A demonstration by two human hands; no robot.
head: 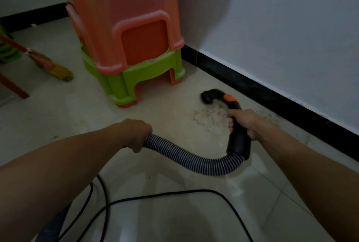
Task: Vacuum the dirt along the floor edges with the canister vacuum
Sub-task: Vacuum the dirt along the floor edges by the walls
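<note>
1. Cord loops black across the tiles nearest the person, right underfoot. One careless step could snag it and trip them or jerk the plug.
2. Left hand is curled round the ribbed hose, taking up the slack. The hose bends hard below the handle, and a tighter bend could kink it and choke the suction.
3. Right hand is wrapped firmly round the black handle, steering the business end.
4. Dirt lies scattered on the tiles just left of that hand, and more trails along the foot of the black skirting.
5. Nozzle sits beyond the pile, near the skirting but apart from it. It's blurred, so I can't tell whether it touches the floor. A fast sweep could flick grit outward instead of lifting it, and the strip against the skirting could get missed.
6. Stacked stools stand just left of the nozzle, so a wide swing could clip a leg.
</note>
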